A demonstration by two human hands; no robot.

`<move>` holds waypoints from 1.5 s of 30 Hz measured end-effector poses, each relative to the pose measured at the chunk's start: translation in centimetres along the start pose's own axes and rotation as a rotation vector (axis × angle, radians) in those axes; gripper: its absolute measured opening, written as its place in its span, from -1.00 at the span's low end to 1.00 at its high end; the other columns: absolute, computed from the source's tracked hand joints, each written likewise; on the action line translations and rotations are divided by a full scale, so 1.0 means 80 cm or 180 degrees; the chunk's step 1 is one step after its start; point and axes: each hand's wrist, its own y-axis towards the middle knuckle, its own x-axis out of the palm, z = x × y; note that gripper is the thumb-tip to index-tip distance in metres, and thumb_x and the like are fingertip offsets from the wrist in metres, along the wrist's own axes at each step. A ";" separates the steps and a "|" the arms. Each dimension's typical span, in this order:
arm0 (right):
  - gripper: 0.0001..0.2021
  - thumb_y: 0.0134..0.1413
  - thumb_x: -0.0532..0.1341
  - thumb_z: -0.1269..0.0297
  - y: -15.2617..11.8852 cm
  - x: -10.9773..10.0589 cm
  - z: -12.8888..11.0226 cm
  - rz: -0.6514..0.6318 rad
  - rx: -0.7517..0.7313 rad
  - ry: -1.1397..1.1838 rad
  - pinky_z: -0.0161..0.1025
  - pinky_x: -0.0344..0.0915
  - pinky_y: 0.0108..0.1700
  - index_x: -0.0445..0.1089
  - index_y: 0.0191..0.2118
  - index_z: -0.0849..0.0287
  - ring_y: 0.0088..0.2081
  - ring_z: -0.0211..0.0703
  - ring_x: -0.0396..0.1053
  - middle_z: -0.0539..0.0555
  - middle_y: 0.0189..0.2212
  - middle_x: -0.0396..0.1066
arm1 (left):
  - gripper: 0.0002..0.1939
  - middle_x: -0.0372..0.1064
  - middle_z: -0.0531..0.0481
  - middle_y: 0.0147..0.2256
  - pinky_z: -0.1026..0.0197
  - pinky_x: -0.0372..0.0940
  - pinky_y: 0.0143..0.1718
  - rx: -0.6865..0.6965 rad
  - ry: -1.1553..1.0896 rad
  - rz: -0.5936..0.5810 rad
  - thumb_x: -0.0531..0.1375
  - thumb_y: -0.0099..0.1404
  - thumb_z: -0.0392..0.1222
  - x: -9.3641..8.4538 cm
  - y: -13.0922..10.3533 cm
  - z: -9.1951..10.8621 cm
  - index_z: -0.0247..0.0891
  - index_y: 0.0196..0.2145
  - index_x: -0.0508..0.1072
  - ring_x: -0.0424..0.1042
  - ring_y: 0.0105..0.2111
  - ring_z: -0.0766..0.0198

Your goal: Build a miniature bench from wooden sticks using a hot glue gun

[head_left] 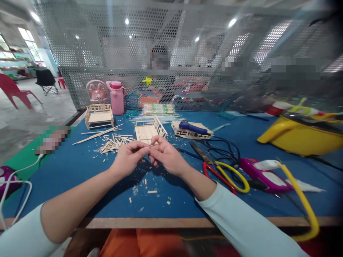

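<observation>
I held my left hand [131,157] and right hand [168,156] angled inward, fingers pinched closed on a thin, pale wooden stick [153,145]. It was over the blue desk [120,200], near a beige stick-built frame [145,133].

Two bare hands meet fingertip to fingertip in front of the body.
Both forearms angle inward from pale blue sleeves pushed back from the wrists. The left hand [131,157] has its thumb and index finger pinched together, pointing right; the right hand [167,155] mirrors it, thumb against bent index finger, the other fingers loosely curled below. Orange-clad legs [139,242] show beneath.
</observation>
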 end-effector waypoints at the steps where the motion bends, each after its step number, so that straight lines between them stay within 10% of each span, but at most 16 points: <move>1: -0.70 0.00 0.17 0.09 0.000 -0.004 -0.001 0.0088 -0.0050 -0.0176 -0.42 0.06 -0.61 0.01 -0.27 0.05 -0.68 -0.38 0.09 -0.24 -0.70 0.18 | -0.85 0.37 0.02 -0.50 0.38 0.23 -0.55 -0.0012 -0.0123 0.0147 0.18 0.14 -0.15 -0.002 0.002 0.002 -0.32 -0.43 0.40 0.30 -0.52 0.40; 7: -0.81 -0.08 0.15 0.33 0.007 -0.059 -0.003 0.1881 -0.1099 -0.2374 -0.27 0.25 -0.34 0.27 -0.25 0.14 -0.34 -0.21 0.26 0.06 -0.30 0.30 | -0.83 0.38 -0.01 -0.44 0.28 0.32 -0.46 -0.0417 0.0641 0.0976 -0.12 0.32 -0.24 -0.031 0.024 -0.002 -0.25 -0.25 0.23 0.36 -0.52 0.36; 14: -0.58 -0.12 0.08 0.44 0.021 -0.088 0.011 0.1099 -0.0733 -0.2686 -0.05 0.21 0.02 0.38 -0.06 0.13 -0.11 -0.09 0.32 0.13 -0.11 0.39 | -0.82 0.42 -0.12 -0.47 0.16 0.23 -0.24 -0.0445 0.2236 0.0314 0.01 0.11 -0.37 -0.037 0.025 -0.027 -0.25 -0.53 0.38 0.41 -0.36 0.12; 21: -0.79 -0.10 0.17 0.28 0.015 -0.079 0.002 0.1049 -0.0605 -0.2145 -0.25 0.30 -0.41 0.34 -0.27 0.19 -0.54 -0.27 0.29 -0.04 -0.54 0.35 | -0.86 0.40 -0.01 -0.51 0.26 0.13 -0.42 -0.0022 0.2404 0.0012 0.14 0.13 -0.15 -0.034 0.029 -0.022 -0.23 -0.38 0.45 0.34 -0.47 0.20; 31: -0.60 -0.28 0.35 -0.03 0.000 -0.050 -0.026 0.1202 -0.0194 -0.0023 -0.25 0.37 -0.39 0.28 -0.39 0.14 -0.53 -0.26 0.39 -0.08 -0.59 0.37 | -0.72 -0.07 0.21 -0.61 0.34 -0.01 -0.56 0.0676 0.0453 0.1544 0.13 0.17 0.04 -0.030 0.009 0.017 -0.24 -0.32 0.33 -0.01 -0.61 0.39; 34: -0.59 -0.30 0.35 -0.06 0.001 -0.035 -0.017 0.1287 -0.0192 0.0135 -0.26 0.36 -0.41 0.27 -0.42 0.13 -0.52 -0.24 0.40 -0.06 -0.59 0.39 | -0.71 0.02 0.18 -0.60 0.33 0.01 -0.56 0.0507 0.0489 0.1249 0.11 0.17 0.06 -0.022 0.005 0.010 -0.24 -0.44 0.25 0.04 -0.60 0.39; 41: -0.61 -0.19 0.28 -0.08 -0.001 -0.009 0.004 0.1020 0.0042 -0.0443 -0.33 0.27 -0.53 0.25 -0.37 0.13 -0.51 -0.22 0.41 -0.02 -0.54 0.42 | -0.67 0.12 0.11 -0.59 0.29 0.05 -0.49 0.0356 0.0953 0.0730 -0.01 0.26 0.05 -0.013 0.005 0.000 -0.24 -0.49 0.26 0.13 -0.54 0.32; 45: -0.59 0.12 0.01 -0.02 -0.003 -0.052 -0.021 0.1570 -0.0249 -0.2157 -0.31 0.27 -0.52 0.23 -0.05 0.16 -0.60 -0.24 0.34 -0.03 -0.56 0.41 | -0.58 0.20 0.07 -0.55 0.27 0.09 -0.44 0.0340 0.0908 0.0888 -0.11 0.30 0.09 -0.017 0.009 -0.001 -0.23 -0.55 0.24 0.19 -0.50 0.29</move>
